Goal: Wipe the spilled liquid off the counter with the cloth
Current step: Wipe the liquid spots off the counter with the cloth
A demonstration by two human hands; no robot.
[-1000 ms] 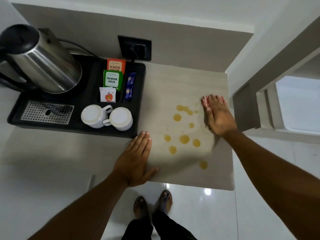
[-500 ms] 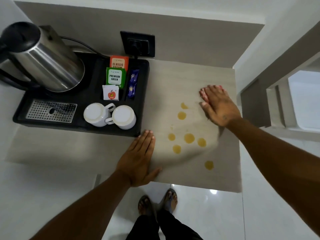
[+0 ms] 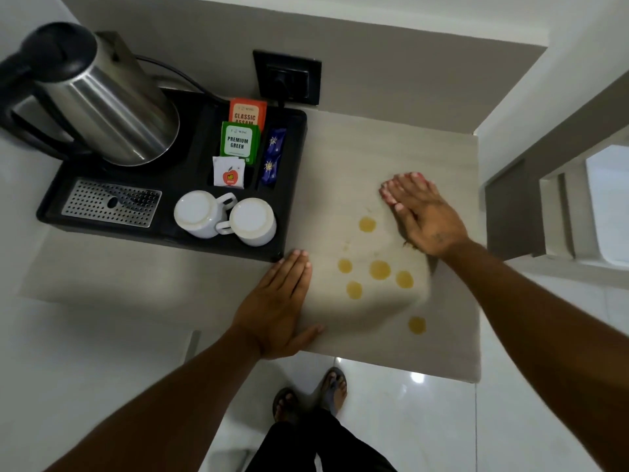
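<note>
Several yellow drops of spilled liquid (image 3: 380,269) dot the right half of the pale counter (image 3: 357,148). A thin beige cloth (image 3: 343,315), almost the counter's colour, lies spread over most of them, and they show through it. One drop (image 3: 417,325) sits outside the cloth's lower right edge. My right hand (image 3: 425,216) presses flat, palm down, on the cloth's far right part. My left hand (image 3: 275,301) lies flat with fingers extended at the cloth's left edge, next to the tray corner.
A black tray (image 3: 292,185) fills the counter's left half, holding a steel kettle (image 3: 109,107), two upturned white cups (image 3: 252,221), tea sachets (image 3: 238,141) and a drip grate (image 3: 110,202). A wall socket (image 3: 287,78) is behind. The counter's front edge (image 3: 391,364) drops to the floor and my feet.
My right hand has slid left across the counter with the cloth, and the upper yellow drops it passed over are gone. My left hand has stayed in place.
</note>
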